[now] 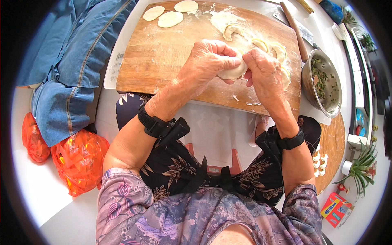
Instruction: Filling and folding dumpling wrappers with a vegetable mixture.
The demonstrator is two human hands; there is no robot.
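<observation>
Above a floured wooden board, both of my hands pinch the edge of one pale dough dumpling. My left hand grips its left side between thumb and fingers. On the opposite side, my right hand holds the upper edge, its fingertips close to my left thumb. What the dumpling holds inside is hidden. Several crescent-shaped dumplings, one a folded dumpling near the flour, lie behind and to the right of my hands. At the board's far left rest three flat round dough wrappers.
A metal bowl of chopped green filling stands right of the board. Behind it lies a wooden rolling pin. A lower round wooden board bears several small dumplings. Denim fabric and red plastic bags are at left.
</observation>
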